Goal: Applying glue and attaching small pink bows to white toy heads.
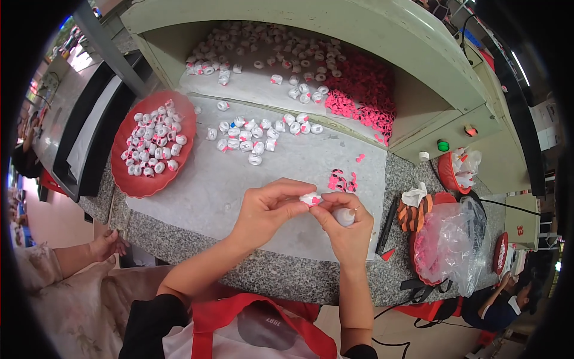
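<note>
1. Above the worktop (287,272), inward of its front edge, my left hand (260,209) pinches a small white piece (310,200) with a pink patch.
2. My right hand (347,236) has its thumb and fingertips at the same piece, and its curled fingers hold a white bottle (344,216).
3. Under both hands, a pale sheet (203,191) covers the worktop's middle.
4. Near the sheet's right edge lie loose pink-and-black bits (337,181).
5. By the worktop's left edge, a red dish (146,190) carries many white pieces.
6. Toward the back edge, more white pieces (258,147) cluster.
7. Behind them, a shelf unit (427,128) holds a pink heap (359,107) at its right.
</note>
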Tool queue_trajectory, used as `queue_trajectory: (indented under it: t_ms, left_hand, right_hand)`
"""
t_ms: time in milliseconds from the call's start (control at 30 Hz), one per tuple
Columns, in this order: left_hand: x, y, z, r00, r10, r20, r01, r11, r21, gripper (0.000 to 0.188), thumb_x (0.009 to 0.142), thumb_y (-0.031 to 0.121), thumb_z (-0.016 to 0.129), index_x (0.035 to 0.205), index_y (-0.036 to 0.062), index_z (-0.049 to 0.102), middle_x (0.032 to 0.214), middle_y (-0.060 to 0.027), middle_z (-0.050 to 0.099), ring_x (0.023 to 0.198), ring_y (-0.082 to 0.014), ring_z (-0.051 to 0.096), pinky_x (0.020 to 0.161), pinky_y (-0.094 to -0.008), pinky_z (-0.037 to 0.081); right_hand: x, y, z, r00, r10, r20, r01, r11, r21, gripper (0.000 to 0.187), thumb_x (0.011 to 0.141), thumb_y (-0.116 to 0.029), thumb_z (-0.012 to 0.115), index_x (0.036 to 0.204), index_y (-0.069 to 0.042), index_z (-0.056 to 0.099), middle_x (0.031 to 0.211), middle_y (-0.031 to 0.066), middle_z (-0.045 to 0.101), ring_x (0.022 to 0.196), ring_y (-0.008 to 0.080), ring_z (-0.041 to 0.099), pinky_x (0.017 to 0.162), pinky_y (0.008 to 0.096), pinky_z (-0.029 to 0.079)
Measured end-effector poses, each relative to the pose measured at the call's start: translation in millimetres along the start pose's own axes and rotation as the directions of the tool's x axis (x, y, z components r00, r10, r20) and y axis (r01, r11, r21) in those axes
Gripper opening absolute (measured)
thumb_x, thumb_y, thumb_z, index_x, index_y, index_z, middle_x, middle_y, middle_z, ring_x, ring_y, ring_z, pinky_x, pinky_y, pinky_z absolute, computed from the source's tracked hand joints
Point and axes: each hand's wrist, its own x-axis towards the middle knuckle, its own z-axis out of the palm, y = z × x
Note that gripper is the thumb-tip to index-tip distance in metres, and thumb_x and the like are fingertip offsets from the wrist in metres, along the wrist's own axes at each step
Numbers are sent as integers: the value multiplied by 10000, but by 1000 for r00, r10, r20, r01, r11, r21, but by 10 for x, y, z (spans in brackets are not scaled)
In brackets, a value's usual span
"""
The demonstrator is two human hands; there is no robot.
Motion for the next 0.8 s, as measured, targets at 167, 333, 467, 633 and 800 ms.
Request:
queue_trajectory:
  t_ms: [167, 333, 467, 633, 800]
  left_hand:
    - [-29, -36, 19, 999, 37, 1, -37, 999, -23, 267, 779, -79, 542, 1042, -37, 558, 1079, -146, 538, 973, -179, 537, 833, -277, 450]
    - [-25, -38, 27, 999, 44, 5, -44, 999, -19, 264, 781, -78, 541, 1041, -41, 556, 1084, -155, 532, 978, -187, 535, 833, -277, 451]
    - [-27, -39, 39, 1000, 31, 1, -31, 999, -18, 251, 787, -69, 538, 1036, -41, 558, 1066, -139, 551, 964, -174, 542, 825, -277, 454]
    - [-15, -28, 13, 996, -84, -14, 84, 996, -36, 236, 794, -48, 538, 1029, -37, 565, 1029, -117, 581, 934, -159, 558, 817, -277, 455]
    - [-17, -52, 1, 991, -133, -18, 132, 989, -65, 242, 788, -34, 550, 1029, -34, 567, 1017, -117, 592, 927, -158, 563, 817, -278, 455]
  right_hand:
    - [-9, -9, -17, 994, -86, 67, 88, 996, -32, 161, 669, 41, 679, 801, -1, 598, 708, 18, 576, 631, 51, 502, 560, 181, 398]
    - [-4, 10, -38, 988, -132, 74, 137, 988, -70, 154, 671, 27, 680, 811, 7, 619, 705, 35, 583, 638, 75, 536, 561, 200, 414]
    - [-5, 22, -49, 986, -146, 78, 153, 985, -85, 140, 672, 39, 671, 793, 4, 608, 703, 19, 568, 628, 59, 508, 551, 187, 390]
    - [-3, 14, -34, 987, -135, 83, 142, 986, -88, 127, 676, 45, 667, 773, 1, 597, 704, -4, 548, 622, 35, 474, 542, 169, 362]
    - [-23, 28, -13, 994, -89, 63, 92, 995, -47, 117, 685, 42, 658, 774, 1, 595, 694, -16, 533, 625, 29, 459, 541, 164, 352]
